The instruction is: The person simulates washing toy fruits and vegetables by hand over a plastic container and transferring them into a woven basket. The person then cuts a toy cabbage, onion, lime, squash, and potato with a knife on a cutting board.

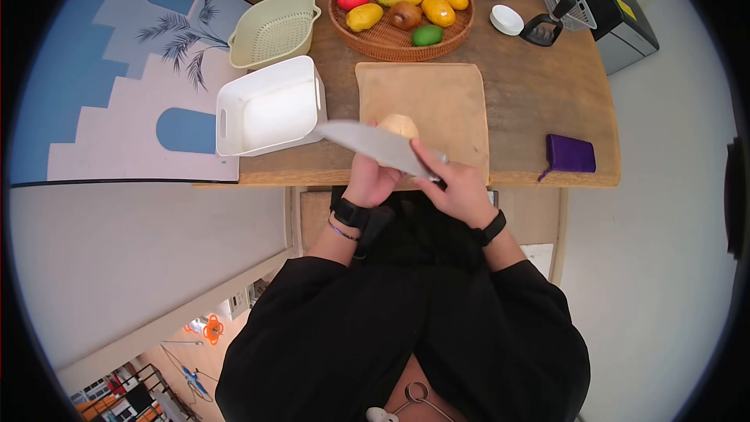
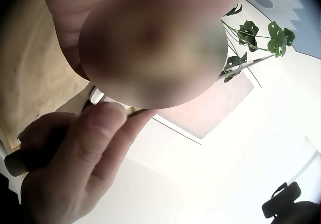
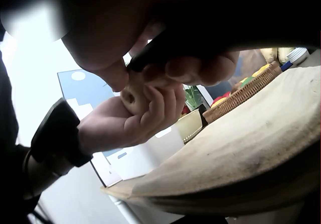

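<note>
My left hand (image 1: 370, 183) holds a pale, round fruit or vegetable (image 1: 400, 124) over the near part of the cutting board; its exact kind cannot be told. The right wrist view shows the fingers wrapped round it, with a small hollow at its end. In the left wrist view the round shape (image 2: 153, 48) close to the lens is blurred. My right hand (image 1: 461, 190) grips a wide-bladed kitchen knife (image 1: 371, 143) by its dark handle. The blade points left and crosses in front of the round piece in the head view, hiding part of it and of the left fingers.
Beneath the hands lies a tan cutting board (image 1: 426, 90). Left of it stand a white bin (image 1: 308, 105) and a pale green colander (image 1: 273, 27). Behind is a wicker tray (image 1: 375, 48) of fruit. To the right are a white dish (image 1: 507, 20), a dark-handled tool (image 1: 542, 30) and a purple pouch (image 1: 571, 154).
</note>
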{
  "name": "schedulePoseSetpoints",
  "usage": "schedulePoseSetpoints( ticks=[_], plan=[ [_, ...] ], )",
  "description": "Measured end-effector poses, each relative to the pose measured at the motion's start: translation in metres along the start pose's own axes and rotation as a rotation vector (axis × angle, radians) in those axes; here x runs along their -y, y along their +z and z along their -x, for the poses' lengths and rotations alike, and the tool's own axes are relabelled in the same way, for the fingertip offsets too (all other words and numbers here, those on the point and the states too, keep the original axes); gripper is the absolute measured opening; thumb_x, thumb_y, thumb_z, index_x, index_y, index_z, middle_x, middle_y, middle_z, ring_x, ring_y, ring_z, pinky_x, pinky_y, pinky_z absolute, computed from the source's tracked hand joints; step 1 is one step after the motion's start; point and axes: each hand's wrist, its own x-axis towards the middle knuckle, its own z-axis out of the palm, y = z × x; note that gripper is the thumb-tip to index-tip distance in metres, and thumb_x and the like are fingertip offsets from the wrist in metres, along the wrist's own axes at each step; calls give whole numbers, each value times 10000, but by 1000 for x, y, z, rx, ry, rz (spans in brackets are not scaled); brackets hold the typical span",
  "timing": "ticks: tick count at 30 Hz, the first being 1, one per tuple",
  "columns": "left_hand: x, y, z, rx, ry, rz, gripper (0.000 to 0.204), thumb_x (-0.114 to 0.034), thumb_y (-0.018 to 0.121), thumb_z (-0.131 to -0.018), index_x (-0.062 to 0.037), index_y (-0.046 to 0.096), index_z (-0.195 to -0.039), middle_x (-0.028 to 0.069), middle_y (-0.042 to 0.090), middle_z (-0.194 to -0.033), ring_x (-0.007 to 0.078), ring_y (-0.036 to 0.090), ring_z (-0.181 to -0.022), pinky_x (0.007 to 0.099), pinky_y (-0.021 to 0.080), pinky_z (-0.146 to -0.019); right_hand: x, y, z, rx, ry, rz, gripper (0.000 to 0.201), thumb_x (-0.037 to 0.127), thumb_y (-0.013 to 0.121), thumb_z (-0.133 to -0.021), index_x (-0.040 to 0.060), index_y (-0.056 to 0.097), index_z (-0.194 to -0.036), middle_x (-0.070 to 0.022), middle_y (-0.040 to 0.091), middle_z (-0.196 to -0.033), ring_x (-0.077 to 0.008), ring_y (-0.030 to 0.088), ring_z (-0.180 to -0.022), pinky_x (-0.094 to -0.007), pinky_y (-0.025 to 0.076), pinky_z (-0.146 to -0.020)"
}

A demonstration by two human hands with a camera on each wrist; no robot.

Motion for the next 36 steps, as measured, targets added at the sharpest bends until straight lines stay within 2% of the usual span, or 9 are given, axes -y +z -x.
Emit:
schedulePoseSetpoints(
  ticks=[1, 4, 7, 11, 15, 19, 24, 28, 36],
  plan=[
    [0, 1, 2, -95, 22, -9, 617, -576, 349, -1043, -71, 565, -1325, 130, 661, -1233, 278, 648, -1114, 432, 524, -949, -2, -1, -2, -1, -1, -1, 628, 344, 715, -936, 329, 486, -1520, -116, 705, -798, -271, 680, -645, -365, 543, -620],
    [-5, -12, 4, 81, -47, -74, 575, -544, 349, -1052, -86, 568, -1322, 124, 678, -1201, 276, 666, -1060, 395, 542, -863, -6, -17, -16, 99, 271, -416, 575, 291, 648, -1002, 183, 462, -1535, -147, 670, -1329, -218, 693, -1117, -293, 500, -952],
    [-6, -14, 3, 143, -66, -109, 580, -548, 354, -1053, -81, 565, -1324, 127, 685, -1182, 274, 674, -1033, 384, 549, -829, -30, -11, -20, 106, 155, -507, 560, 274, 632, -1014, 145, 462, -1531, -122, 627, -1410, -202, 646, -1220, -292, 467, -1016],
    [-6, 6, 6, 8, -29, -62, 608, -585, 337, -1062, -79, 586, -1289, 104, 693, -1180, 251, 674, -1042, 387, 548, -842, -21, -15, -12, -52, 143, -520, 585, 266, 662, -987, 181, 467, -1532, -143, 697, -1275, -231, 708, -1079, -290, 510, -935],
    [-4, 14, 3, -139, 31, 60, 674, -638, 366, -1035, -61, 560, -1323, 152, 676, -1185, 271, 664, -1057, 402, 544, -915, -1, -20, -2, -9, 37, -153, 640, 285, 725, -923, 299, 490, -1519, -120, 712, -854, -276, 699, -716, -343, 551, -679],
    [-7, 4, -2, 218, -34, 38, 704, -681, 390, -1010, -78, 559, -1331, 135, 662, -1215, 267, 641, -1123, 429, 521, -1000, -3, -4, 4, -20, -143, 84, 652, 307, 738, -905, 364, 494, -1507, -93, 638, -669, -282, 650, -576, -395, 522, -551],
    [-6, 2, 5, -38, -43, 34, 660, -659, 362, -1025, -110, 576, -1322, 132, 679, -1177, 256, 660, -1050, 377, 545, -838, -8, -1, -2, -62, 24, -117, 632, 313, 711, -937, 330, 476, -1524, -122, 721, -872, -298, 698, -707, -358, 552, -650],
    [-14, 3, 8, 118, -91, -79, 607, -609, 340, -1051, -113, 587, -1299, 69, 693, -1161, 227, 663, -1036, 361, 529, -808, -32, 2, -18, -57, 39, -447, 591, 289, 672, -975, 268, 471, -1531, -160, 727, -1156, -266, 733, -860, -301, 545, -761],
    [-5, -2, -3, -116, 20, -3, 654, -626, 340, -1037, -94, 563, -1344, 153, 673, -1208, 274, 672, -1032, 397, 547, -854, -4, -11, -4, -13, 34, -244, 581, 330, 671, -966, 303, 489, -1518, -143, 738, -991, -280, 718, -745, -337, 554, -691]
  ],
)
